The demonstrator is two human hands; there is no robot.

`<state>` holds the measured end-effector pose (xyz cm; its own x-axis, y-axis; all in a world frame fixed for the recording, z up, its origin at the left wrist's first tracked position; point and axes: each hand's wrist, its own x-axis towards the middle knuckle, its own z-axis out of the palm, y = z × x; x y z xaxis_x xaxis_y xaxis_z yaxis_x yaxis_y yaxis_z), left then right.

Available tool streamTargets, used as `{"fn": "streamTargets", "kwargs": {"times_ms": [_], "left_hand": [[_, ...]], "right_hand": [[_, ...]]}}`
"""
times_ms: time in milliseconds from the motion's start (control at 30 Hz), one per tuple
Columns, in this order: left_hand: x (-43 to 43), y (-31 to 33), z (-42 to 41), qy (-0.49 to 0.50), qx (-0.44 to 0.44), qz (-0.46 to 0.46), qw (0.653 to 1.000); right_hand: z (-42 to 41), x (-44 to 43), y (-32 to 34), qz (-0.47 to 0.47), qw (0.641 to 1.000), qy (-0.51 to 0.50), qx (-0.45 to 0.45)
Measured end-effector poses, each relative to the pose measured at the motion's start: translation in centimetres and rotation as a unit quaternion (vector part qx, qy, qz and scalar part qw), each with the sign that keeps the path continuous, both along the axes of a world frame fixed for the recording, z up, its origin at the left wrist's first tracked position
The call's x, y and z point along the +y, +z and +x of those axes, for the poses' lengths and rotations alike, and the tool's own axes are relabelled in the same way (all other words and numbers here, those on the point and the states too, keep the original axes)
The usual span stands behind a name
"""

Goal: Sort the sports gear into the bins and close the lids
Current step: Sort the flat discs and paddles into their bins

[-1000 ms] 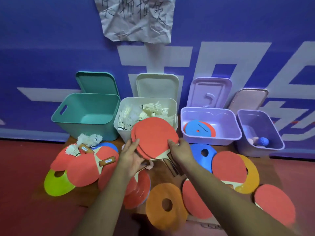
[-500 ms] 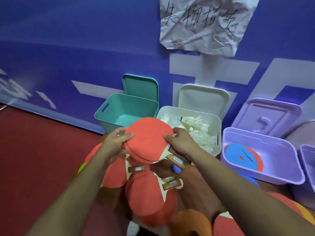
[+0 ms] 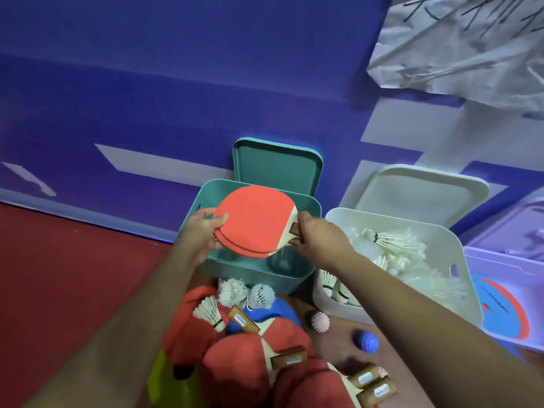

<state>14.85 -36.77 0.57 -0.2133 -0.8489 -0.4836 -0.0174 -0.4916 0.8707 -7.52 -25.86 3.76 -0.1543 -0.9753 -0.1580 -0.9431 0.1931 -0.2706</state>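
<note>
I hold a small stack of red table-tennis paddles [image 3: 253,220] flat over the open teal bin [image 3: 259,270]. My left hand [image 3: 200,231] grips the rounded edge of the stack, thumb on top. My right hand [image 3: 316,235] grips the handles on the right side. The teal bin's lid [image 3: 276,164] leans upright against the blue wall behind it. More red paddles [image 3: 235,366] lie on the floor below, with loose white shuttlecocks [image 3: 232,291] on them.
A white bin [image 3: 435,235] full of shuttlecocks stands right of the teal one, its lid [image 3: 421,192] propped behind. A lilac bin [image 3: 506,266] with flat discs is at far right. A pink spiky ball [image 3: 321,320] and a blue one [image 3: 366,343] lie on the floor.
Both hands carried the paddle stack left from in front of the white bin to above the teal bin. The view swung left and closer.
</note>
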Motion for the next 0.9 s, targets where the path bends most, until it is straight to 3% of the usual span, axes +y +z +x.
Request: {"fn": "streamTargets", "kwargs": {"times_ms": [67,133,233,400,533,733,833,900], "left_hand": [[-2.3,-1.8,0.0,-0.026,-0.066,-0.01,0.997],[-4.7,-4.3,0.3,-0.076,-0.198,-0.061,0.975],[-7.6,-6.9,0.9,-0.184,-0.363,-0.111,0.907],[-9.7,-9.0,0.1,-0.283,-0.504,-0.131,0.805],[-10.3,-10.8,-0.8,-0.314,-0.561,-0.15,0.751],[-9.8,-12.9,-0.9,-0.367,-0.566,-0.084,0.733],[-8.9,-13.0,-0.2,-0.409,-0.559,-0.093,0.715],[-8.4,-12.4,0.0,-0.404,-0.543,-0.109,0.728]], "right_hand": [[0.4,-1.9,-1.5,0.022,1.0,-0.004,0.004],[0.8,-3.2,-2.7,0.036,0.999,-0.006,0.014],[1.6,-5.0,-4.8,0.053,0.998,-0.014,0.016],[3.2,-7.5,-9.2,0.113,0.993,-0.017,0.019],[4.1,-8.8,-12.8,0.155,0.987,-0.047,0.005],[3.7,-8.7,-15.7,0.218,0.974,-0.064,-0.022],[3.9,-8.0,-15.8,0.239,0.968,-0.059,-0.05],[4.0,-7.3,-14.7,0.221,0.97,-0.068,-0.078]]}}
